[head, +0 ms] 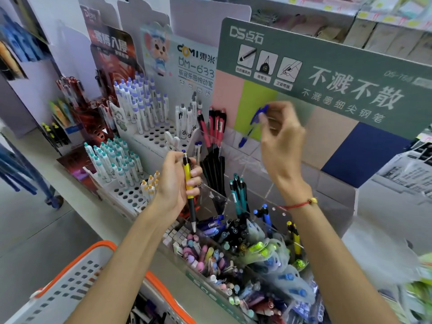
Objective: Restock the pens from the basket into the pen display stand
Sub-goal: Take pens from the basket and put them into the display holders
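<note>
The person's left hand (175, 181) is closed around a yellow click pen (189, 183), its grip wrapped on the barrel with the thumb near the clicker; the pen stands nearly upright, tip down, just left of the clear acrylic pen display stand (243, 169). The right hand (280, 139) is raised above the stand's upper tiers, in front of the green header card (327, 73), its fingertips pinching the top end of a blue pen (253, 123) that slants down and to the left, blurred.

Inside the stand, red-and-black pens (216, 127) fill the top-left compartment, black pens (214, 174) sit in the one below, and teal pens (238, 195) stand lower still. Two yellow pens (295, 237) stand at the stand's lower right. In front of the stand lie crowded trays of mixed pens and pastel erasers.

The orange-rimmed basket (77, 272) sits below and to the left of the stand, under the left forearm, with a few dark pens visible inside. Left of the stand, white pegboard racks hold lavender-capped pens (142, 101) and teal-capped pens (112, 160).
</note>
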{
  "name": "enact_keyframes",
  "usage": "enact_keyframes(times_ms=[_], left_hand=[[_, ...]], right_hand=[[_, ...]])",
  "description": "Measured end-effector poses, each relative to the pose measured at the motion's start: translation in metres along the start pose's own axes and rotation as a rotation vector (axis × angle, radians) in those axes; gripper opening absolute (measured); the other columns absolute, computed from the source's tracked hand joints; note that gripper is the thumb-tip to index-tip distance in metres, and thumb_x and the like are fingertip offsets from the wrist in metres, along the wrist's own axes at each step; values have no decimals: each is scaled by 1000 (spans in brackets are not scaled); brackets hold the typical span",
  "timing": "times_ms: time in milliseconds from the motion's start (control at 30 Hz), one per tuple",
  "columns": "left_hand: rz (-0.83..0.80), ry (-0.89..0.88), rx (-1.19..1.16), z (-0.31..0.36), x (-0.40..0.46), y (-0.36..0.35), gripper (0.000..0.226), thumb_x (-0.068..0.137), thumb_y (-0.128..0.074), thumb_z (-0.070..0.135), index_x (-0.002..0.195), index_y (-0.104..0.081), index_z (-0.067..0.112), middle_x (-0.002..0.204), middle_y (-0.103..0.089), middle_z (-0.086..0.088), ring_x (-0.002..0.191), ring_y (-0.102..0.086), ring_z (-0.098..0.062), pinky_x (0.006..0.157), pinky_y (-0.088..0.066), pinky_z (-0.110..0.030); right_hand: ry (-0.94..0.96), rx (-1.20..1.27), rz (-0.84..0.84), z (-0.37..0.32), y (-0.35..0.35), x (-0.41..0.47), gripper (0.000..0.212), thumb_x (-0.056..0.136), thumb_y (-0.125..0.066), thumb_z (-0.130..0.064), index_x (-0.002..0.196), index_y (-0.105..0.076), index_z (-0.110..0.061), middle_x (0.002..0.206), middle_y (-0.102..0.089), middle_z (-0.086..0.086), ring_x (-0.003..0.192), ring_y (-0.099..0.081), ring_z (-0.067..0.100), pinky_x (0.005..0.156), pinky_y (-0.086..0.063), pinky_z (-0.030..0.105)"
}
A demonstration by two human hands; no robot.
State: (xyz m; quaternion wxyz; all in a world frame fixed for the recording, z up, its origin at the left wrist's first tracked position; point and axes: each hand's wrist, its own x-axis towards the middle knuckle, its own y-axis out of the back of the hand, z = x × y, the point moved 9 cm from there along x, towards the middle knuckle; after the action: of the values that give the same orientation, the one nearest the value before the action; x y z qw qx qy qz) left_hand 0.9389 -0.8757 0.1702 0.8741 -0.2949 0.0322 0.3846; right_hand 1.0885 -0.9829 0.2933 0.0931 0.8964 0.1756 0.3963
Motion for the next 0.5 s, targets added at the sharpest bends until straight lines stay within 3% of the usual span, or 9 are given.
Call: enact_keyframes(times_ms=[133, 300, 433, 500], left_hand=[[8, -14, -52, 0, -1, 5, 22, 97, -19, 19, 80, -33, 15, 63, -30, 3, 47, -22, -7, 41, -16, -18], [-18, -31, -53, 3, -1, 7, 21, 97, -20, 17, 82, -35, 15, 66, -34, 2, 51, -24, -8, 43, -22, -18], [-45, -36, -26, 4, -4, 4, 23, 100, -22, 17, 86, -40, 14, 70, -40, 0, 56, -29, -9, 47, -33, -19], [-53, -34, -13, 3, -6, 2, 25, 102, -25, 16, 89, -46, 12, 76, -55, -2, 59, -43, -9, 52, -46, -20]], right_hand=[[1, -284, -270, 13, -48, -1, 22, 97, -55, -15, 118, -53, -11, 93, -72, 10, 78, -68, 27, 73, -56, 40], [0, -453, -429, 14, -70, 15, 12, 93, -60, -18, 103, -66, -17, 89, -72, 0, 82, -66, 22, 62, -44, 25], [-35, -440, -416, 16, -62, 19, 25, 91, -61, -19, 114, -68, -21, 90, -71, -3, 86, -65, 20, 70, -47, 24], [-73, -338, -371, 15, -50, 12, 22, 91, -61, -21, 111, -69, -22, 82, -67, -6, 78, -64, 17, 70, -52, 30]])
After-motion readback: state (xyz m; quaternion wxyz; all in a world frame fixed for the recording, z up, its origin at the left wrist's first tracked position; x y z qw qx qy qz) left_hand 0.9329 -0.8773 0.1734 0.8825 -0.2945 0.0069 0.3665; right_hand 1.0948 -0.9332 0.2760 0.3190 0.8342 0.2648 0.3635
